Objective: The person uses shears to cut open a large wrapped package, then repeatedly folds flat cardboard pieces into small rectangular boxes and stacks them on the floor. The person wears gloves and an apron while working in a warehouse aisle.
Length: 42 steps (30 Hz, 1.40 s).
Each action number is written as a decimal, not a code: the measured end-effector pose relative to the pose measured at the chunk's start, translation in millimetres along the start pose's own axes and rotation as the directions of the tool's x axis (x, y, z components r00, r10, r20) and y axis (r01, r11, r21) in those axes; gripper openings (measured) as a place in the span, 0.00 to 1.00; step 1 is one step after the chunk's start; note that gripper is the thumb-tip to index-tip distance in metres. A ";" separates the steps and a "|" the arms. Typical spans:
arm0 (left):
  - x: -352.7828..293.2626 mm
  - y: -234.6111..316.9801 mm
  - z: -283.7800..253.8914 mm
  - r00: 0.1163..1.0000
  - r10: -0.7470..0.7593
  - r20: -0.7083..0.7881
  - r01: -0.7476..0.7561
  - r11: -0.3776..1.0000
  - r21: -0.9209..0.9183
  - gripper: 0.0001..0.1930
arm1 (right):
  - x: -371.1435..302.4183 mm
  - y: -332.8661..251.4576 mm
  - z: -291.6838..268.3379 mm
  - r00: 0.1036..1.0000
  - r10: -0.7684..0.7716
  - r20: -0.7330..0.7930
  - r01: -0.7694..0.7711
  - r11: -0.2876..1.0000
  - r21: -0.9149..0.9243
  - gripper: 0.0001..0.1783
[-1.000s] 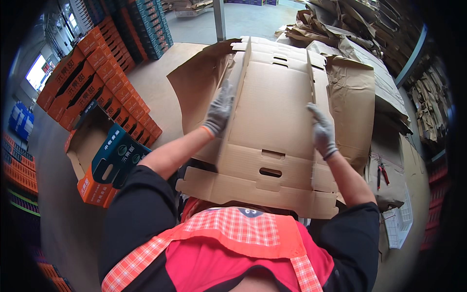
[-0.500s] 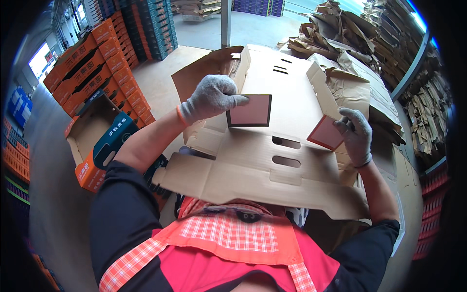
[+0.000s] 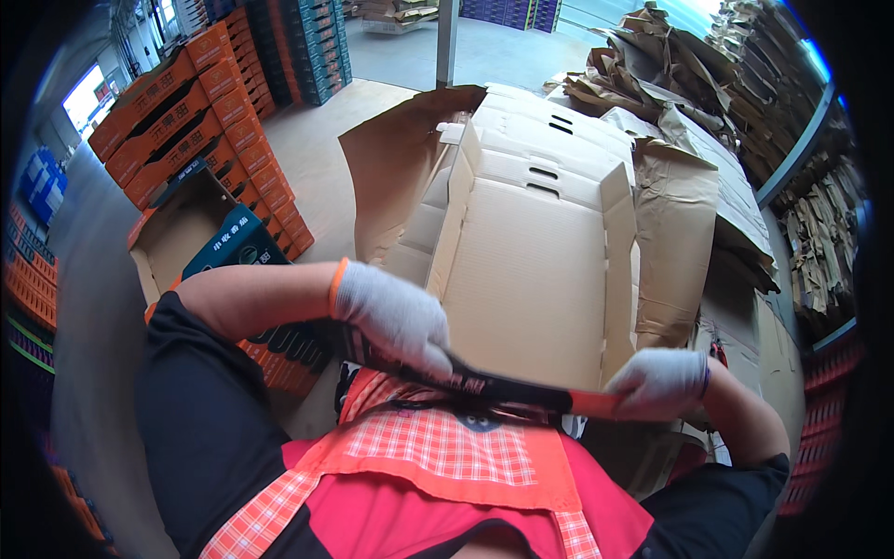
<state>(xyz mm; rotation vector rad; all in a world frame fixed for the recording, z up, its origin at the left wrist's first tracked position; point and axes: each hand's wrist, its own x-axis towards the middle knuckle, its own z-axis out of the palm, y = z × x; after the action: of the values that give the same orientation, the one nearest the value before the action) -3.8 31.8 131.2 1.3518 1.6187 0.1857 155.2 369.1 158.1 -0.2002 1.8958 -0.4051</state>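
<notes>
A partly folded cardboard box [image 3: 526,289] lies before me, its plain brown inside facing up. Its left and right side walls stand raised, and the near wall [image 3: 517,393], dark and orange on the outside, is up against my apron. My left hand [image 3: 396,317], in a grey knit glove, grips the left part of that near wall, some of its fingers out of sight behind the cardboard. At the near right corner, my gloved right hand [image 3: 659,384] is closed on the orange end of the wall.
Flat cardboard blanks [image 3: 559,126] extend beyond the box, with brown paper [image 3: 675,242] at their right. Orange boxes [image 3: 209,102] are stacked at the left, beside a finished open-topped box [image 3: 200,228]. Crumpled paper piles [image 3: 652,65] and a metal post [image 3: 447,47] stand farther back.
Both hands have come down and toward me from the small end flaps to the near edge. The near panel has turned upright, and the side walls now stand up.
</notes>
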 end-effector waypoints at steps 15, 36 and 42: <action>120.0 -63.4 30.7 0.385 -0.210 -0.899 -0.904 -0.281 -0.321 0.37 | 79.9 128.7 -62.3 0.370 0.328 -0.869 0.906 0.082 0.416 0.35; 21.4 82.1 -68.8 0.035 0.551 -0.834 0.411 0.752 0.515 0.45 | -22.4 -96.1 -141.8 -0.051 -0.735 -0.676 -0.205 0.670 -0.714 0.08; 27.7 104.7 -132.3 0.394 0.467 -0.792 0.179 0.806 0.564 0.36 | -55.0 -85.0 -105.4 -0.369 -0.382 -0.847 -0.196 0.923 -0.331 0.10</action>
<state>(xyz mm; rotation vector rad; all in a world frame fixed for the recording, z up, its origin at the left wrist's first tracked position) -29.0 151.7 250.5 2.0918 2.6410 0.7272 71.6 327.7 270.6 -0.3123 3.9243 -0.2974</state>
